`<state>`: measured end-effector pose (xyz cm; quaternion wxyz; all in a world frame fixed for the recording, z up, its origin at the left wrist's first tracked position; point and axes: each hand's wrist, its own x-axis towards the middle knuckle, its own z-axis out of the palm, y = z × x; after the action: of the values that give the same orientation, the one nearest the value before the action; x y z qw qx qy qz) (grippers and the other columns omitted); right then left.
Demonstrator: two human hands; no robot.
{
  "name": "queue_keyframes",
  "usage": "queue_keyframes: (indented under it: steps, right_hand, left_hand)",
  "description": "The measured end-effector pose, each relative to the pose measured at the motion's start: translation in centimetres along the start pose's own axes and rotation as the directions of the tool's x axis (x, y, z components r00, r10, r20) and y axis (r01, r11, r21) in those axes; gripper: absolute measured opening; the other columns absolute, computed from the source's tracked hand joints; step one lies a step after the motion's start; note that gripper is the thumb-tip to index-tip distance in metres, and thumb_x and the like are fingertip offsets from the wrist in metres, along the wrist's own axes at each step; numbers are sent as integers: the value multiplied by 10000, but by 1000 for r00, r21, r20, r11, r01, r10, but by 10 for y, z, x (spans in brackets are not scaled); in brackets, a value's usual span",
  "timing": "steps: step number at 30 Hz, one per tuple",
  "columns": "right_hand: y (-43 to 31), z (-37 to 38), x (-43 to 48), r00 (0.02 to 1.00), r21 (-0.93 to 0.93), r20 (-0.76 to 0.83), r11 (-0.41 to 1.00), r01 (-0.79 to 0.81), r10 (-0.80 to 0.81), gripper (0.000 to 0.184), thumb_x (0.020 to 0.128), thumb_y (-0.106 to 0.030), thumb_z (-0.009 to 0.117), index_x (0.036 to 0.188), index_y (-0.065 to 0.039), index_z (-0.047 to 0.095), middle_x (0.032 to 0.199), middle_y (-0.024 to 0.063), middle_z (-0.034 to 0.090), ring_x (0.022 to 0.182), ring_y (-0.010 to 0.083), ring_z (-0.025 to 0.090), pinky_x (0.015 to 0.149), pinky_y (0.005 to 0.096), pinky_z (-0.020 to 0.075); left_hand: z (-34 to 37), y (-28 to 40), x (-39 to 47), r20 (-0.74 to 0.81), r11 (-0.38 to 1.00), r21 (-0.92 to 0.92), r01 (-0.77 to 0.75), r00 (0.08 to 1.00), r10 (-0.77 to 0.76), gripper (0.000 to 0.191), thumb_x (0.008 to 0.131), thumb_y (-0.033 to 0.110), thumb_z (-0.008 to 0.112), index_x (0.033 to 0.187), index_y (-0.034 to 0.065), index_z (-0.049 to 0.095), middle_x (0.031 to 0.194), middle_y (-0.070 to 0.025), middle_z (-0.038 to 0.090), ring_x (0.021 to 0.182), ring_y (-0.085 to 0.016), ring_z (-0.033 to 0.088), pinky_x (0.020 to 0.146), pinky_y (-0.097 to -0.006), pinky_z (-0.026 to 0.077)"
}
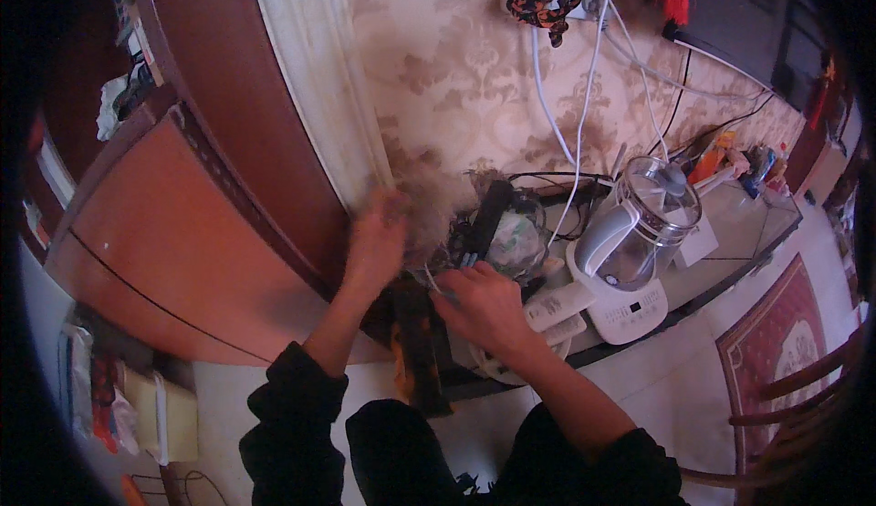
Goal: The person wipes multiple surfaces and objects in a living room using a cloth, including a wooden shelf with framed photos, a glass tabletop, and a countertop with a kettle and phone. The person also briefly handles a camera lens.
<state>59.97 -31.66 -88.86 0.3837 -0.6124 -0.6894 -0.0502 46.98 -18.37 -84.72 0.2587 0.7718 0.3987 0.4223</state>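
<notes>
My left hand (pixel 380 232), blurred, is beside a fluffy, fibrous beige bundle (pixel 431 205) at the end of the console; whether its fingers hold the bundle is unclear. Lower and to the right, my right hand (pixel 482 301) has curled fingers at a thin pale strand or strip (pixel 432 279) and some clear plastic. Just beyond the right hand lie a black elongated object (pixel 487 218) and a clear plastic bag (pixel 517 242) with pale and green contents.
A glass electric kettle (pixel 640 225) stands on its white base (pixel 629 311) to the right. White cables (pixel 582 116) hang from a wall socket. An orange-brown cabinet panel (pixel 185 246) is at left, a wooden chair (pixel 794 396) at lower right, and a dark orange-marked object (pixel 419 355) below my hands.
</notes>
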Motion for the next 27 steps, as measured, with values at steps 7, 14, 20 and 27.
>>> queue_keyframes:
  steps: [7,14,20,27]
  right_hand:
    - [-3,-4,-5,943,332,-157,915,-229,293,161,891,-123,667,995,-50,569,746,153,644,650,305,670,568,395,511]
    - [-3,-3,-7,929,247,-173,928,-279,326,185,962,-165,574,1084,-65,476,664,196,615,607,410,635,529,503,498]
    - [-4,0,-2,933,179,-194,946,-270,303,154,980,-181,539,1054,-72,460,638,193,607,573,414,624,498,508,490]
    - [10,3,2,935,105,-194,954,-281,297,190,969,-167,552,1098,-65,456,690,223,630,641,435,638,538,517,497]
  left_hand:
    - [-2,1,-22,-252,982,104,-157,951,179,215,787,54,655,985,9,583,903,-156,632,944,-361,590,869,-421,465]
    - [22,-13,-8,426,751,397,-527,831,358,262,826,146,644,1048,8,645,1053,-171,662,1110,-358,565,992,-465,417]
    - [60,-2,35,473,640,609,-469,862,182,286,792,183,622,993,-12,677,1036,-181,681,1041,-349,618,936,-453,471]
    - [68,-13,29,562,858,492,-145,806,-186,329,848,292,556,959,30,721,1013,-238,687,988,-407,656,885,-494,500]
